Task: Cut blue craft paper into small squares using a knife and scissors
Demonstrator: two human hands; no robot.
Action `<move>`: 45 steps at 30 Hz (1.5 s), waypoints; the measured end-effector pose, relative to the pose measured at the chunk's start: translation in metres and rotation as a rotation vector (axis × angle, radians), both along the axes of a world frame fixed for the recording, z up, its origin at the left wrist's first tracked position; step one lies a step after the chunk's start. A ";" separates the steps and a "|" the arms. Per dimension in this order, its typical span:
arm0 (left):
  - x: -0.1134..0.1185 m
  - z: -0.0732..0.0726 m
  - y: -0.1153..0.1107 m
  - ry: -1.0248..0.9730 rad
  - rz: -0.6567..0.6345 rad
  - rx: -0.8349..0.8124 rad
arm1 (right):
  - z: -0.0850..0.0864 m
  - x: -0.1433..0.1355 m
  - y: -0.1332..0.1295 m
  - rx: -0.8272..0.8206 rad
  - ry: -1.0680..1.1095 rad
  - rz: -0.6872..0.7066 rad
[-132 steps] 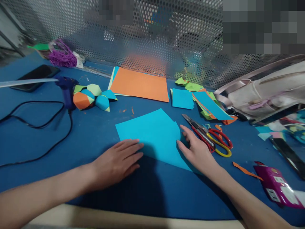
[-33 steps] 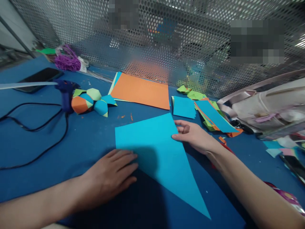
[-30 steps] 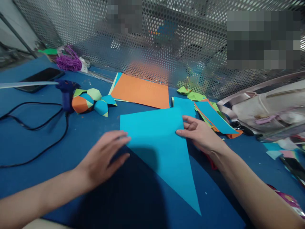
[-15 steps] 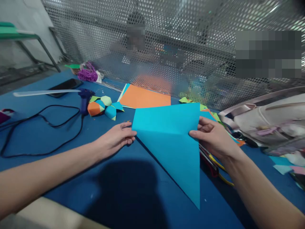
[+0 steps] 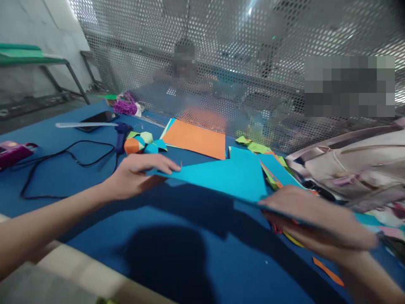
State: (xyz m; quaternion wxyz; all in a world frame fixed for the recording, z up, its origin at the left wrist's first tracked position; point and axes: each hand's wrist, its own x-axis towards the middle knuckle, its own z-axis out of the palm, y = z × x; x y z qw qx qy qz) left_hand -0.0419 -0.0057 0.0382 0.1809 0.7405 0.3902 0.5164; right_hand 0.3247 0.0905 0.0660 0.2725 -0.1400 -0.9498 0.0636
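A blue paper sheet (image 5: 221, 177) is held tilted above the dark blue tabletop (image 5: 190, 270), its shadow falling below. My left hand (image 5: 142, 171) pinches its left corner between thumb and fingers. On the right side, my right hand (image 5: 316, 215), blurred, grips the near right part of the sheet, with paper passing between its fingers. Behind the sheet lies a stack of paper with an orange sheet (image 5: 196, 137) on top.
A glue gun (image 5: 122, 137) with its cord, a phone (image 5: 96, 121) and folded paper pieces (image 5: 146, 142) are at the left. Under my right hand show yellow scissor handles (image 5: 292, 239). A pale bag (image 5: 348, 169) stands right, before a perforated metal panel (image 5: 221, 63).
The blue sheet has been raised and tipped flatter, its lower point no longer hanging toward me. My left hand has risen and shifted left; my right hand has come lower and nearer.
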 end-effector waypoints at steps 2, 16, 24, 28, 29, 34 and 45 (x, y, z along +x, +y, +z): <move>-0.008 -0.028 -0.012 0.184 -0.085 -0.086 | -0.042 -0.004 -0.010 -0.147 -0.039 0.239; 0.001 -0.058 -0.050 0.519 -0.140 -0.270 | -0.105 -0.010 -0.060 -0.006 -0.067 0.016; 0.017 -0.045 -0.034 0.337 0.071 -0.518 | -0.096 -0.026 -0.066 -0.255 0.092 -0.219; 0.021 -0.041 -0.024 0.333 0.248 -0.676 | -0.095 -0.034 -0.065 -0.334 0.101 -0.385; 0.021 -0.041 -0.022 0.341 0.291 -0.682 | -0.096 -0.035 -0.064 -0.346 0.096 -0.417; 0.024 -0.044 -0.014 0.331 0.363 -0.652 | -0.101 -0.038 -0.059 -0.371 0.054 -0.520; 0.014 -0.040 -0.009 0.345 0.310 -0.736 | -0.102 -0.041 -0.052 -0.360 0.064 -0.540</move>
